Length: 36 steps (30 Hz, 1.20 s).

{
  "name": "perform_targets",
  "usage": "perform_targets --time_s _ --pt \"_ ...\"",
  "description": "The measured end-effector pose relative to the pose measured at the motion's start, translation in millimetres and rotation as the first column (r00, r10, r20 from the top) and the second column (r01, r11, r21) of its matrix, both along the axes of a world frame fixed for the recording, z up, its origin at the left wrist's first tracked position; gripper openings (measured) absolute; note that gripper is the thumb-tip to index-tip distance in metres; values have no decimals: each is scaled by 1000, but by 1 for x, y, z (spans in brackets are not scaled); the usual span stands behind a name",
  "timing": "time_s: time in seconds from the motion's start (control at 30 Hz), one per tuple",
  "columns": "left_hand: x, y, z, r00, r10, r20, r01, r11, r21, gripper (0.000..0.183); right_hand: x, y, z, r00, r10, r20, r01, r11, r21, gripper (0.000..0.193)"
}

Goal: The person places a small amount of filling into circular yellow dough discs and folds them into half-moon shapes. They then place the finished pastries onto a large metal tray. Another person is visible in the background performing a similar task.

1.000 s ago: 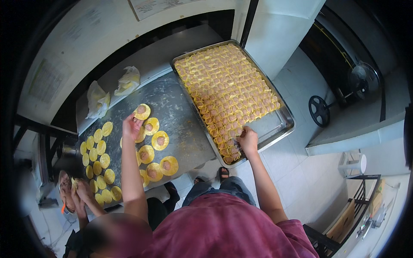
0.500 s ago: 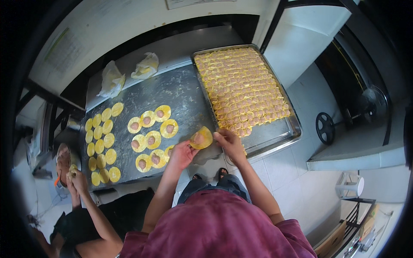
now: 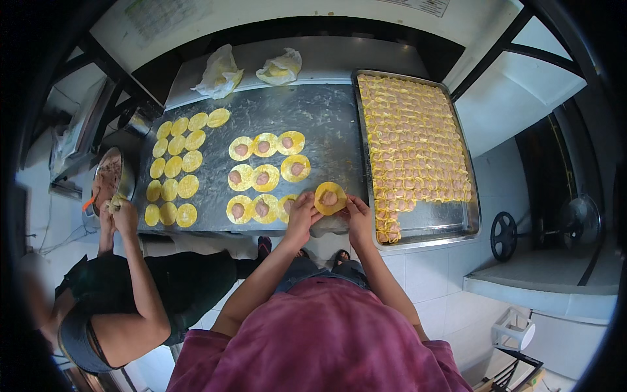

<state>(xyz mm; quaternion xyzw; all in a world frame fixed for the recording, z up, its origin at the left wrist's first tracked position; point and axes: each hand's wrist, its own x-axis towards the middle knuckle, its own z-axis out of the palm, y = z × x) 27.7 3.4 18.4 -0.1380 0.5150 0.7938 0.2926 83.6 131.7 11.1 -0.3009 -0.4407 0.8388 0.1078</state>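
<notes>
A round yellow dumpling wrapper with a lump of pink meat filling is held flat at the table's front edge. Its left side rests in the fingers of my left hand, partly hidden below it. The fingers of my right hand pinch its right edge. Just left of my hands, several filled wrappers lie in rows on the dark floured table. To the right, a metal tray carries many rows of gathered open-topped dumplings, with bare metal showing at its near right.
Plain wrappers lie in rows at the table's left. Two plastic bags sit on the ledge behind. At left, a co-worker's hands hold a wrapper beside a bowl of meat filling. A black handwheel stands at right.
My right hand has come from the tray's near edge to the wrapper's right edge. The wrapper now lies flatter between both hands. The whole view has shifted, with the table appearing further right.
</notes>
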Motion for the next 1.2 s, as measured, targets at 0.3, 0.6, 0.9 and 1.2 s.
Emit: perform_targets --time_s 0.3,0.6,0.9,1.2 --pt "-6 -3 22 969 -160 -189 144 985 -97 26 4 10 9 974 225 19 -205 846 493 27" --pt "-7 2 19 950 -218 -224 206 976 -77 19 -2 19 1 985 170 -20 -134 838 528 21" --pt "-7 -13 -10 888 -261 -380 241 965 -100 16 3 12 9 971 228 73 -217 706 674 18" --pt "-4 -24 -25 674 -529 -516 160 786 -597 19 3 19 -18 930 328 165 -293 395 871 20"
